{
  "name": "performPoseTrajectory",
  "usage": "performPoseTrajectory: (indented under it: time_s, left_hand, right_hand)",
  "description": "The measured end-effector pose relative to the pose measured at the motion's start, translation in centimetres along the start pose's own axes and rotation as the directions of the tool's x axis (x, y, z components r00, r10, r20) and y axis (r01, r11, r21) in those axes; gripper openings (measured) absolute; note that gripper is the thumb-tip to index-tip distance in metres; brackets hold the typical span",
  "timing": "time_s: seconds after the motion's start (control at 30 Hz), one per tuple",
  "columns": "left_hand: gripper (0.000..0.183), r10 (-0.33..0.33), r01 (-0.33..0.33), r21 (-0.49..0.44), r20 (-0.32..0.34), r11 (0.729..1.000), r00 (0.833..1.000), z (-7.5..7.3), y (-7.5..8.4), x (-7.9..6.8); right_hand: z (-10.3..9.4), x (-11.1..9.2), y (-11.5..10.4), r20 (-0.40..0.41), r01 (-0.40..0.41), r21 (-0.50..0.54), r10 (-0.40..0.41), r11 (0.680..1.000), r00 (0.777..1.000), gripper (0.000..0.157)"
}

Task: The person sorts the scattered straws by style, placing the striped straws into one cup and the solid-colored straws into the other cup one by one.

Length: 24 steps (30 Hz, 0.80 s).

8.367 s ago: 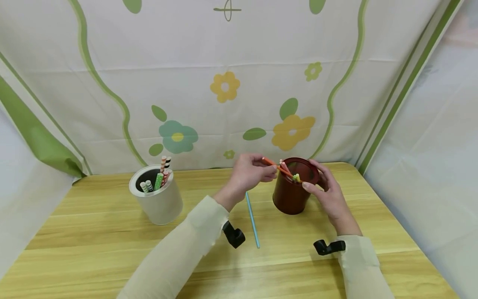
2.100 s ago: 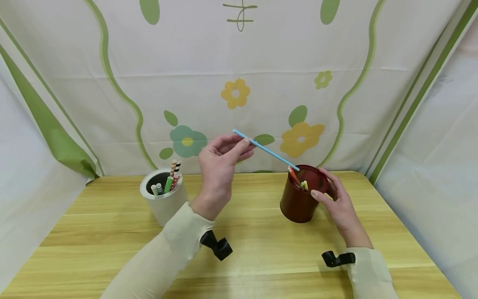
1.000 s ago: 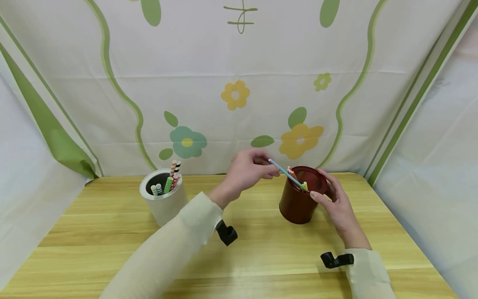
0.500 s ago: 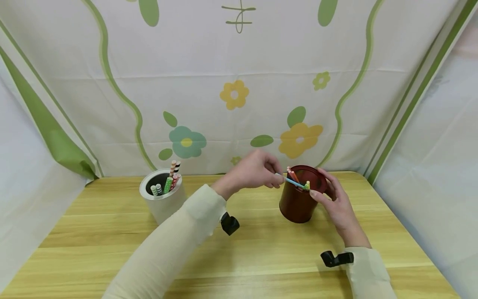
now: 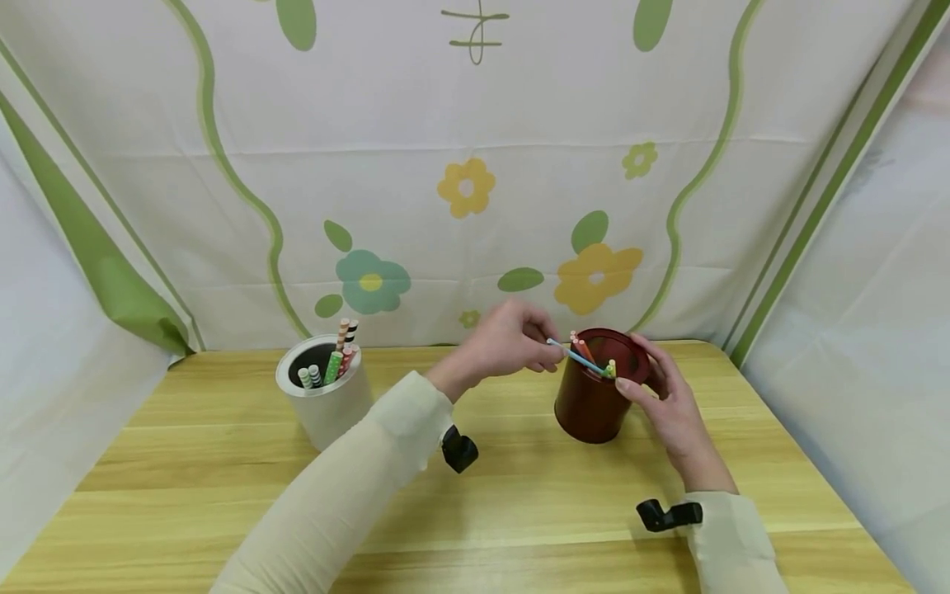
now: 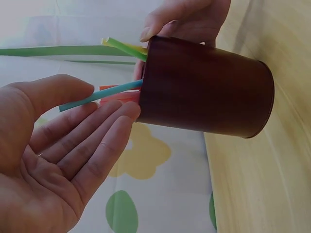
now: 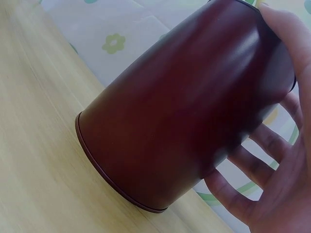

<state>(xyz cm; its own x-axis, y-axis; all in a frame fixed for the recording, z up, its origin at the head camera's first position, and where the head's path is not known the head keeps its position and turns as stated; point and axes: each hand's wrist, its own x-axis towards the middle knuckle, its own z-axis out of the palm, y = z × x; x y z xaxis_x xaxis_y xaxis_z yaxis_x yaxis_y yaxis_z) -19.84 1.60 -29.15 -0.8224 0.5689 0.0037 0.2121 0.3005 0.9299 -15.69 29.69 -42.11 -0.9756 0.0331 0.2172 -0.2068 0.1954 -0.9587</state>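
My left hand (image 5: 515,338) pinches a light blue straw (image 6: 104,94) between thumb and fingers, near its upper end. The straw leans, its lower end inside the dark red can (image 5: 590,408). Thumb and fingers of my right hand (image 5: 671,404) hold this can around its right side near the rim; it stands upright on the table. Red-orange straws (image 5: 584,347) lean at the can's left rim. A green straw (image 6: 124,47) and a yellow straw (image 6: 108,41) stick out near my right thumb. The can's inside is mostly hidden.
A white canister (image 5: 326,412) stands at the left of the wooden table (image 5: 519,511), with several striped and dotted straws (image 5: 334,363) in it. Behind the table hangs a flowered curtain (image 5: 475,99); another white cloth (image 5: 839,289) hangs at the right.
The orange straw held earlier now stands in the can. The blue straw came off the table into my left hand, then its lower end went down into the can. My right hand stays put.
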Motion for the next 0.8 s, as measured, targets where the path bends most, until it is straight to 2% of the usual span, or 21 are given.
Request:
performPoseTrajectory:
  time_s: [0.23, 0.37, 0.8]
  left_hand:
    - [0.004, 0.022, -0.023, -0.013, -0.055, 1.0, 0.998, 0.56, -0.14, 0.14]
    - [0.005, 0.006, -0.009, -0.028, -0.08, 1.0, 0.997, 0.7, -0.14, -0.12]
    - [0.006, -0.011, 0.006, -0.066, -0.081, 0.998, 0.997, 0.89, -0.47, -0.61]
  right_hand:
    - [-0.12, -0.13, 0.15, -0.001, 0.01, -0.026, -0.01, 1.0, 1.0, 0.068]
    - [-0.13, -0.16, 0.15, 0.003, 0.012, -0.036, -0.012, 0.999, 1.0, 0.067]
    - [-0.02, -0.13, 0.1, -0.001, 0.012, -0.022, -0.012, 1.0, 1.0, 0.067]
